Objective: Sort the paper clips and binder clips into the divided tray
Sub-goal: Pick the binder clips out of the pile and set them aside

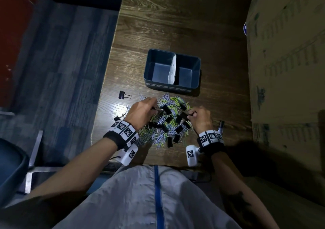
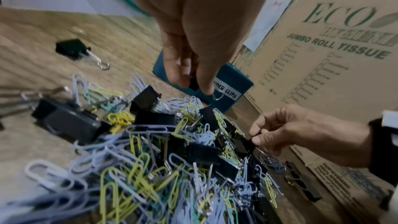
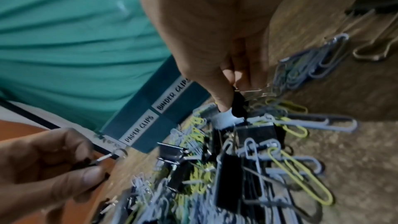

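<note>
A mixed pile of coloured paper clips and black binder clips (image 1: 167,123) lies on the wooden table in front of me. Beyond it stands the blue divided tray (image 1: 197,73), labelled PAPER CLIPS (image 3: 140,129) on the left and BINDER CLIPS (image 3: 172,94) on the right; both halves look empty. My left hand (image 1: 154,107) pinches a black binder clip (image 2: 193,83) just above the pile's left side. My right hand (image 1: 190,115) pinches another black binder clip (image 3: 238,104) at the pile's right side.
A stray binder clip (image 1: 124,95) lies left of the pile, another (image 1: 118,117) near the table's left edge. A large cardboard box (image 1: 284,70) walls off the right side. A dark marker (image 1: 221,125) lies by my right wrist.
</note>
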The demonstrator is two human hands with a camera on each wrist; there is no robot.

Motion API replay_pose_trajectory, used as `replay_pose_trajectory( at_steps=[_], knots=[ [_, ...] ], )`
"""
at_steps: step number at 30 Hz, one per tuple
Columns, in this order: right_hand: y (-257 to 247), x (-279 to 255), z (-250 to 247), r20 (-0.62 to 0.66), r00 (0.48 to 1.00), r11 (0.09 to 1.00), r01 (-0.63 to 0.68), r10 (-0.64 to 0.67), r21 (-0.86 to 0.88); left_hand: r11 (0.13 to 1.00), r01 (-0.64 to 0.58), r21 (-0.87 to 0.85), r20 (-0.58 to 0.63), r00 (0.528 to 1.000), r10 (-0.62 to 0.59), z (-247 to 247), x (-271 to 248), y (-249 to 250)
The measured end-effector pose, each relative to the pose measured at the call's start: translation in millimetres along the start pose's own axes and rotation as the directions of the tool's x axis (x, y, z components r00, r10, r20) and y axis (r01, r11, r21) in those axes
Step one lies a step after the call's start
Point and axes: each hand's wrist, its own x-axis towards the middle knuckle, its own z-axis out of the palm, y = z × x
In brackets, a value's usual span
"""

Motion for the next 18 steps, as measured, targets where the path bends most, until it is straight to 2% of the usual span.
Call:
replay_pose_trajectory(
  at_steps=[2,4,6,8,11,14,16,18],
  knots=[
    [4.8,-2.2,-3.8,-0.043,0.999,0.995,0.008,-0.004,0.098,0.996,0.052,-0.078,-0.067,0.996,-0.058,-8.2,-2.7,2.1],
    [11.5,-1.8,-9.2,0.002,0.999,0.950,-0.031,0.033,0.311,0.970,0.158,-0.185,-0.101,0.979,-0.179,-15.3,-5.2,-2.5],
    [15.7,-1.7,-18.5,0.091,0.993,0.832,-0.111,0.073,0.544,0.946,0.235,-0.222,-0.115,0.957,-0.265,-22.9,-7.6,-13.6],
    [18.4,-1.6,-29.5,0.134,0.986,0.724,-0.160,0.094,0.670,0.934,0.285,-0.215,-0.162,0.933,-0.322,-33.3,-10.9,-30.1],
    [25.0,2.2,-41.8,0.112,0.986,0.685,-0.165,0.121,0.710,0.888,0.423,-0.181,-0.228,0.860,-0.456,-47.6,-16.6,-57.9],
    [35.9,16.9,-50.5,0.011,0.974,0.689,-0.168,0.226,0.705,0.792,0.603,-0.095,-0.169,0.774,-0.610,-58.7,-22.0,-79.4],
    [45.6,29.4,-55.5,-0.064,0.942,0.711,-0.204,0.331,0.674,0.774,0.633,-0.018,-0.107,0.768,-0.631,-62.8,-24.8,-90.5],
    [57.0,38.8,-57.0,-0.110,0.922,0.751,-0.228,0.371,0.619,0.804,0.595,-0.009,-0.067,0.802,-0.594,-63.4,-27.5,-98.2]
  ],
)
